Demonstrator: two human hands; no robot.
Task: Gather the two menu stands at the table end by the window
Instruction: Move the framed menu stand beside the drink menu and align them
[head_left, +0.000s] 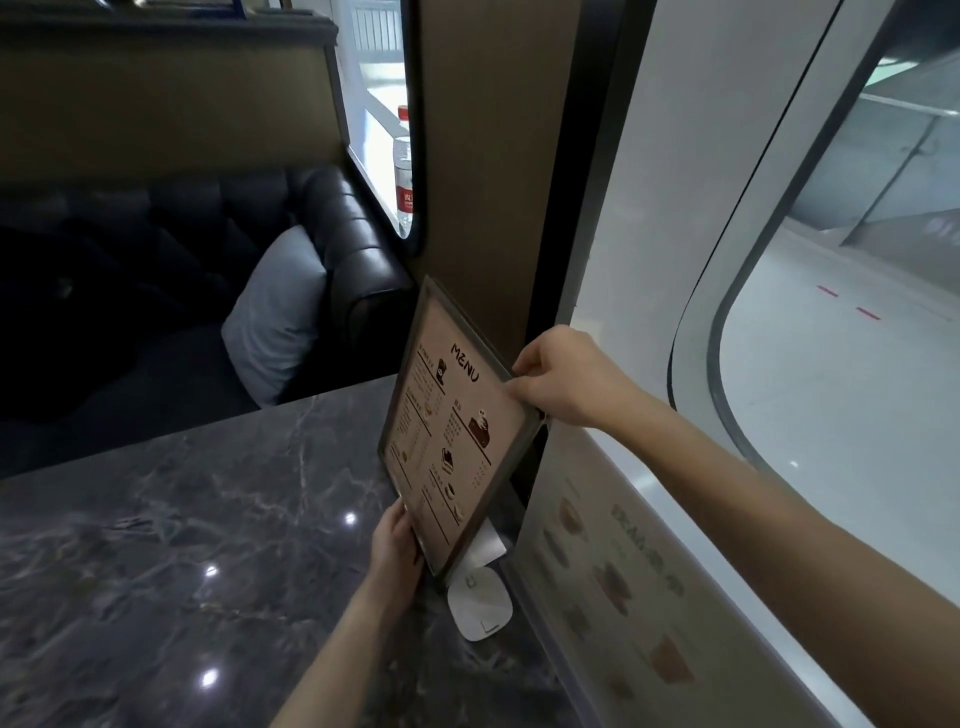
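At the window end of the marble table (171, 519) we see the second menu stand (613, 587), blurred and cut off. The framed menu stand (452, 431) tilts, its white base (480, 603) half hidden; right hand (566, 379) pinches its top, left hand (397, 551) grips its lower edge.

You've got the framed menu stand (452, 431) tilted up off the marble, beige sheet with "MENU" facing you, dark border, white base (480, 603) below it. The second menu stand (623, 587) leans flat along the window wall just beside it, pretty blurry, looks like food pictures.
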